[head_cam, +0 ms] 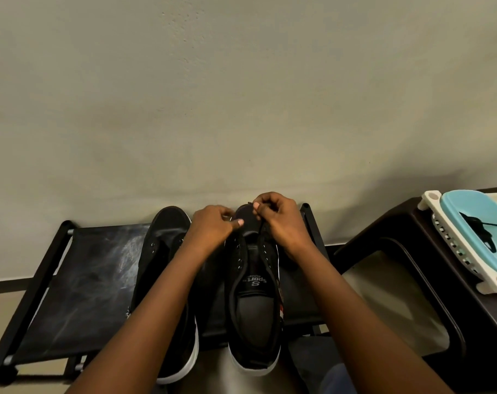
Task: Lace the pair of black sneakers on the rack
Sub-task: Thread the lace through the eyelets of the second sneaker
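Two black sneakers stand side by side on the rack (79,268), toes toward the wall. The right hand (278,220) pinches the black lace (259,231) of the right sneaker (253,294) near its toe. The left hand (213,226) curls its fingers at the same toe beside the left sneaker (162,251); what they grip I cannot tell.

sneakers (253,280): matt black cloth | rack (79,280): scuffed fabric | basket (469,237): glossy plastic

This is looking like a home, probably an entryway or a corner by a wall. A low black shoe rack (79,282) is standing against a plain painted wall (241,95), with a pair of black sneakers (253,294) sitting on its fabric shelf. At the right, a dark plastic stool (406,268) is carrying a pale blue and white plastic basket (469,220); what is lying in it is hard to make out.
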